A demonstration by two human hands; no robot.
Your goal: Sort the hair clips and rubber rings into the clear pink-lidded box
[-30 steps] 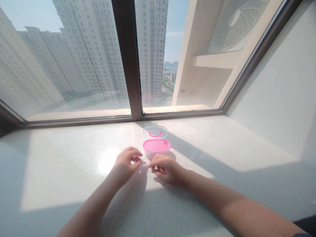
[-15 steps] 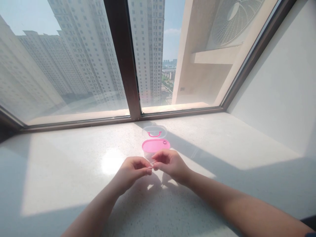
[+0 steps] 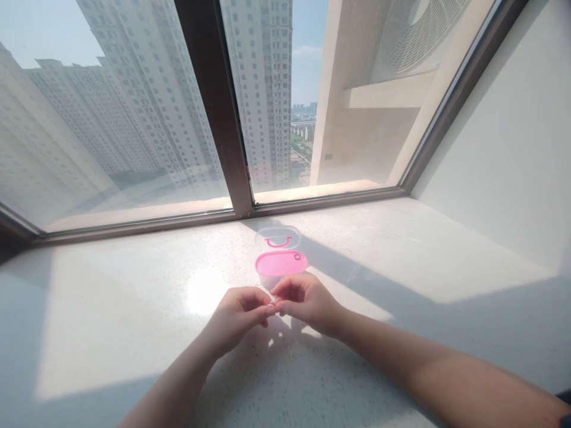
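Note:
My left hand (image 3: 243, 312) and my right hand (image 3: 307, 302) meet fingertip to fingertip, low in the middle of the view. Both are closed in a pinch on a thin white strand (image 3: 266, 291), which bends up between them; its exact kind is too small to tell. Just beyond the fingers stands an oval container with a pink top (image 3: 281, 263), on which lies a small dark ring (image 3: 297, 257). Behind it is a clear oval lid (image 3: 277, 238) with a pink handle. The container's lower front is partly hidden by my hands.
The pale speckled sill (image 3: 125, 321) carries sun patches and shadows. A brown window frame (image 3: 236, 196) runs along its back, with tall buildings outside. On the right rises a white wall (image 3: 504, 148).
My fingertips have come closer together, and more of the white strand shows above my left fingers. The view has shifted slightly.

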